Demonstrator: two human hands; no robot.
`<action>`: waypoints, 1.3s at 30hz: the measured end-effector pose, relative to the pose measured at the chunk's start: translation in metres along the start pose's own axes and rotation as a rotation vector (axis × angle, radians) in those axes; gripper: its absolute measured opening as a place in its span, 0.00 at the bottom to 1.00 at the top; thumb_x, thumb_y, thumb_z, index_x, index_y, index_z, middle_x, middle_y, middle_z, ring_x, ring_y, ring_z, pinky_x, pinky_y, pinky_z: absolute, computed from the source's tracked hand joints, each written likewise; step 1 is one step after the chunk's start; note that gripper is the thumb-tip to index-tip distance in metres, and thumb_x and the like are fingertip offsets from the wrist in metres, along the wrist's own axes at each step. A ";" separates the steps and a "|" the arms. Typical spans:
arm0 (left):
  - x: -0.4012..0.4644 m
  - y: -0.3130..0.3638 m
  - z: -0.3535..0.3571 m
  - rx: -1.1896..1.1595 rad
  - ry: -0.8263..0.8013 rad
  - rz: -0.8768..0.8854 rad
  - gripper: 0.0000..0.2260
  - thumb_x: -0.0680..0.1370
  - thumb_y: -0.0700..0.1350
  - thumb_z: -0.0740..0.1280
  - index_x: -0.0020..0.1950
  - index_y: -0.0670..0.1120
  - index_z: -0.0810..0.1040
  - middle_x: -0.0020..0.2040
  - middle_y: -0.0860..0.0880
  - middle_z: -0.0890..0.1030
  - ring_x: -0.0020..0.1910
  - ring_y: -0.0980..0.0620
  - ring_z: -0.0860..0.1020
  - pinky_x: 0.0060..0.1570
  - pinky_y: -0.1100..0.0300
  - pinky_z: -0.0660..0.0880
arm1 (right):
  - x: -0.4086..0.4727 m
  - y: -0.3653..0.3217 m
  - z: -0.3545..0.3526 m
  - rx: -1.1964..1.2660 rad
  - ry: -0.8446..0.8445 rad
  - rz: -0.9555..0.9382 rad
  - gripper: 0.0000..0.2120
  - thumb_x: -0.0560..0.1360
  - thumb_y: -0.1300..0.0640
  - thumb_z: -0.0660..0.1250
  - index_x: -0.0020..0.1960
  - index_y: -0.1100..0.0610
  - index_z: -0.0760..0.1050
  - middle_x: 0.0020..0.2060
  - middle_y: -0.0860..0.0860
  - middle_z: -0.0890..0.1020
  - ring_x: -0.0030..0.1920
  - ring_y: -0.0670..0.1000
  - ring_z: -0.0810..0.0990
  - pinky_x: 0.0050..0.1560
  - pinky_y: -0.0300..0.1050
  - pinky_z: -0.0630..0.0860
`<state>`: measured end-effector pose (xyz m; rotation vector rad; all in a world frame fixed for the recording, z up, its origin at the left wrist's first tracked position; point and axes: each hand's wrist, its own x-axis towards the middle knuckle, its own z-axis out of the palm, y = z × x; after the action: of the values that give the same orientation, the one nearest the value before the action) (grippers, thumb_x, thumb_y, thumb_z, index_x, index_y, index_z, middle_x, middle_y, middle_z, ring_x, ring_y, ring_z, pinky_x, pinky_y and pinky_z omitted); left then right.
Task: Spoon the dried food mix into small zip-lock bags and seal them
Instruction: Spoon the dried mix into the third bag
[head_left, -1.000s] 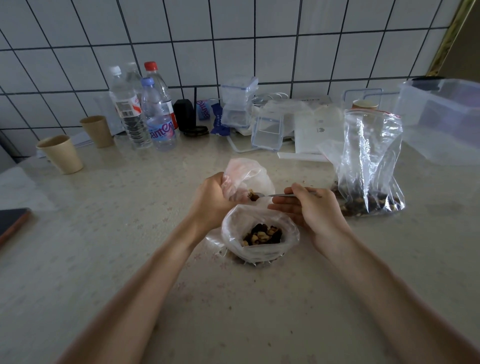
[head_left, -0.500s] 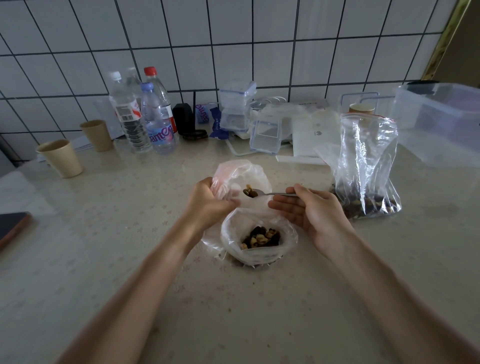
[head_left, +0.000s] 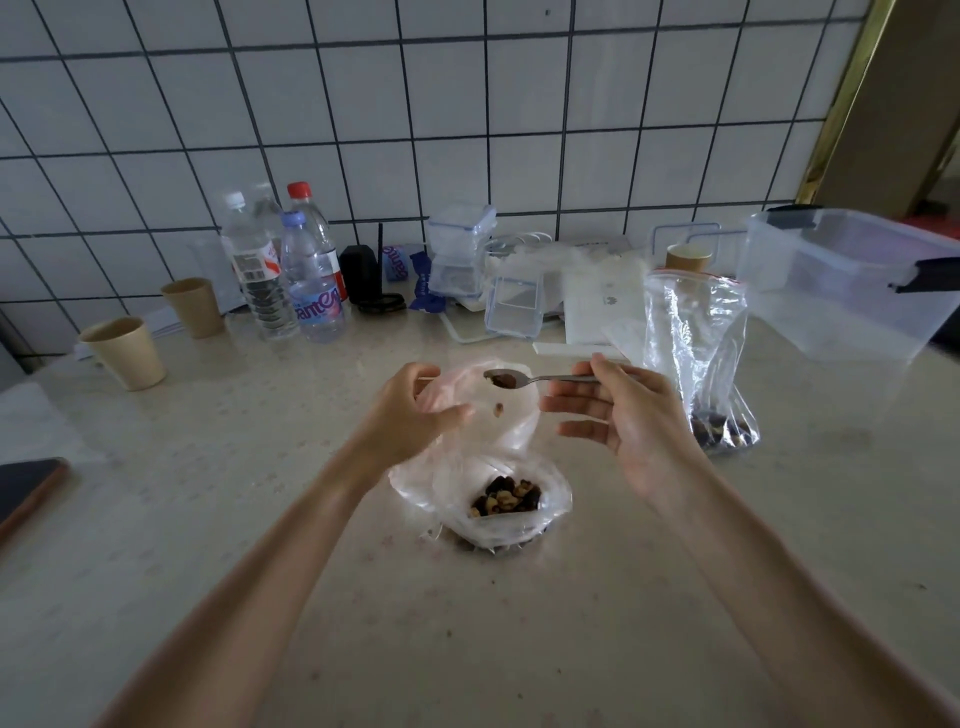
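Plastic, thin and crumpled, makes up the small bag (head_left: 467, 410) that the left hand (head_left: 410, 415) holds up by its rim, fingers curled round the film just above the tabletop (head_left: 260, 519). The right hand (head_left: 623, 421) pinches the spoon (head_left: 530, 378) handle between thumb and forefinger, the other fingers spread and relaxed below it. A little dark mix sits in the bowl of the spoon, which hangs over the bag's mouth, and one piece (head_left: 498, 409) appears to be dropping (whether inside the film or in front of it I cannot tell). Below, nearer the body, more mix (head_left: 506, 496) lies in an open container lined with plastic; a larger clear bag (head_left: 696, 358) with mix at its bottom stands to the right. To do this step well, I judge the left hand should keep the mouth wide and steady, and the spoon tip should go well inside before tilting, slowly, so nothing bounces off the rim. Sealing is not yet done.
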<state>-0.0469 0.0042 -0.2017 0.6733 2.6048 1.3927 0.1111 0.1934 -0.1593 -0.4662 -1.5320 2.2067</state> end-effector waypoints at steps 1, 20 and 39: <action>0.000 0.002 -0.005 0.029 0.003 0.020 0.32 0.74 0.55 0.78 0.74 0.46 0.71 0.65 0.54 0.75 0.62 0.53 0.75 0.54 0.63 0.73 | -0.002 -0.005 -0.001 -0.002 -0.010 -0.016 0.15 0.86 0.55 0.61 0.53 0.65 0.79 0.44 0.64 0.87 0.42 0.61 0.89 0.30 0.47 0.82; -0.109 0.026 -0.006 0.129 0.076 0.145 0.12 0.80 0.55 0.71 0.40 0.51 0.86 0.27 0.58 0.80 0.28 0.60 0.78 0.33 0.71 0.69 | -0.062 -0.001 -0.037 -0.443 -0.304 -0.308 0.12 0.85 0.58 0.62 0.50 0.64 0.79 0.42 0.59 0.87 0.42 0.61 0.88 0.33 0.56 0.84; -0.046 0.022 -0.006 0.278 0.389 0.199 0.20 0.76 0.60 0.72 0.61 0.49 0.76 0.57 0.53 0.78 0.55 0.53 0.77 0.51 0.57 0.74 | -0.004 0.005 -0.009 -0.449 -0.021 -0.304 0.15 0.87 0.55 0.59 0.48 0.62 0.77 0.38 0.57 0.87 0.39 0.58 0.87 0.29 0.50 0.82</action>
<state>0.0000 -0.0101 -0.1853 0.7825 3.1565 1.3388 0.1188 0.1969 -0.1670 -0.3125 -1.9692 1.6449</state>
